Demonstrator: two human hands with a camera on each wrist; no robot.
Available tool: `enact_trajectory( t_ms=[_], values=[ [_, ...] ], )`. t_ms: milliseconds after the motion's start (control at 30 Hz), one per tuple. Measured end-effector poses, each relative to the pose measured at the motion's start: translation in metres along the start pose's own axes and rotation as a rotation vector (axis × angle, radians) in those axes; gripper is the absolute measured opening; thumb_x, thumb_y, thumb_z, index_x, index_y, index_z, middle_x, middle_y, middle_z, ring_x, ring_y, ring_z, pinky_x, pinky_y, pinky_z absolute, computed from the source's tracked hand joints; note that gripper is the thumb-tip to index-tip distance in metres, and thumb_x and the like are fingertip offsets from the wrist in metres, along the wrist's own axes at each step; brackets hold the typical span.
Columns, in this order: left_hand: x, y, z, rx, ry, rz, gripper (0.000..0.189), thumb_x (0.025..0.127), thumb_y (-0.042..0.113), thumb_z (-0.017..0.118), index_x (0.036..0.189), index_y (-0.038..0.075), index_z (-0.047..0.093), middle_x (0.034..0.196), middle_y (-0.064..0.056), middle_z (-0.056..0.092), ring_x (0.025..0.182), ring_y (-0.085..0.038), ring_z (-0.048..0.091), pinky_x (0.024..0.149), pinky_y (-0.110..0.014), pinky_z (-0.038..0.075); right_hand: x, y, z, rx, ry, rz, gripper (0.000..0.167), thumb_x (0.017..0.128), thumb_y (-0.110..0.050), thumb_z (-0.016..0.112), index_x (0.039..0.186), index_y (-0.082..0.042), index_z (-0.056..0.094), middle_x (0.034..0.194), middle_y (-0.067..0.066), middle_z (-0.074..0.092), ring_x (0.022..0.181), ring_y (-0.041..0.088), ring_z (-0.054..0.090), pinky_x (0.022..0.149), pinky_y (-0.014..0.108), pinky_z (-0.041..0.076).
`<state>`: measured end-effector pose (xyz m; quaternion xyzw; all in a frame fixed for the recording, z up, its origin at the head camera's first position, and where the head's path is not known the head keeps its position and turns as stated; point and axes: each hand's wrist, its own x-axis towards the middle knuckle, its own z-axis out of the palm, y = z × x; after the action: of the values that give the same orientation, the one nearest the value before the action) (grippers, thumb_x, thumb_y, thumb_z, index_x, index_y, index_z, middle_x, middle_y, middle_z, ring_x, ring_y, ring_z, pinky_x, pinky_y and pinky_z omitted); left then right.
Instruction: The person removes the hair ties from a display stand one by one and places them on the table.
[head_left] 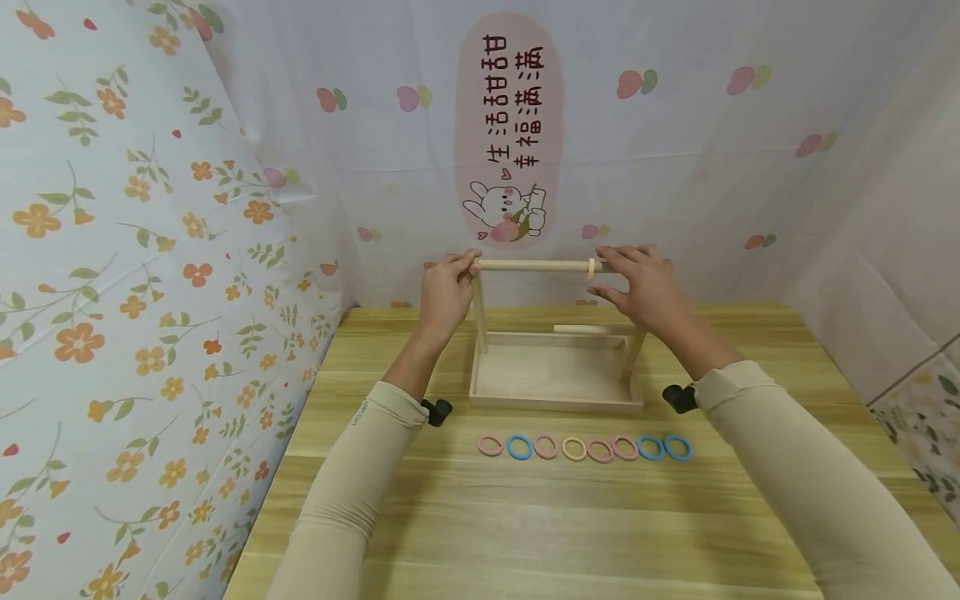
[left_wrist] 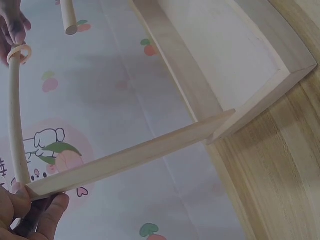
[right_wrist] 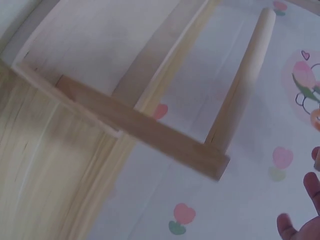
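Observation:
A wooden stand has a shallow tray base (head_left: 555, 405), a taller left post (head_left: 480, 312) and a shorter right post (head_left: 632, 358). From the left post's top a round rod (head_left: 532, 265) runs rightward. My left hand (head_left: 445, 296) pinches that post's top corner, where the rod joins. Near the rod's far end hangs a pale orange ring (head_left: 591, 269). Around this end is my right hand (head_left: 641, 283), thumb and fingers spread apart; in the right wrist view its fingertips (right_wrist: 312, 186) show beside the ring. A lower rod (head_left: 588, 330) reaches left from the right post.
On the wooden table (head_left: 525, 525), in front of the stand, lies a row of several rings: pink (head_left: 491, 452), blue (head_left: 519, 456) and yellow (head_left: 574, 457) among them. A printed cloth (head_left: 675, 167) hangs behind; a flowered cloth (head_left: 150, 333) borders the left side.

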<state>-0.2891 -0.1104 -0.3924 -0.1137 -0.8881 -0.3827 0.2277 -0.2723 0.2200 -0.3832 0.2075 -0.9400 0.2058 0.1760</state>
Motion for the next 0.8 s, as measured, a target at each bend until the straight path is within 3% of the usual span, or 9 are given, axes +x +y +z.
enact_trajectory(
  t_ms=[233,400,800],
  values=[
    [0.0007,0.0004,0.0020,-0.005,-0.008,-0.004,0.032,0.113,0.017,0.063,0.140,0.006,0.076,0.129,-0.018,0.080,0.108,-0.030,0.081,0.083,-0.037,0.067,0.0042,-0.0065,0.0038,0.026,0.023,0.011,0.058,0.103,-0.017,0.081,0.156,-0.007,0.062,0.154,0.022,0.064,0.138,0.050,0.050,0.106,0.085,0.033],
    [0.0020,0.0013,0.0015,0.008,-0.002,0.000,0.031,0.113,0.016,0.064,0.140,0.007,0.076,0.129,-0.017,0.080,0.108,-0.030,0.081,0.085,-0.037,0.066,0.0070,-0.0062,0.0056,0.046,0.072,0.008,0.052,0.101,-0.017,0.082,0.149,-0.006,0.068,0.148,0.022,0.069,0.134,0.051,0.053,0.108,0.086,0.033],
    [0.0007,0.0000,0.0005,-0.005,-0.005,-0.008,0.031,0.112,0.014,0.064,0.139,0.006,0.077,0.129,-0.018,0.080,0.106,-0.031,0.081,0.081,-0.037,0.065,0.0059,-0.0031,0.0054,0.059,0.102,0.021,0.050,0.099,-0.017,0.085,0.146,-0.005,0.071,0.143,0.023,0.071,0.132,0.050,0.055,0.111,0.086,0.035]
  ],
)
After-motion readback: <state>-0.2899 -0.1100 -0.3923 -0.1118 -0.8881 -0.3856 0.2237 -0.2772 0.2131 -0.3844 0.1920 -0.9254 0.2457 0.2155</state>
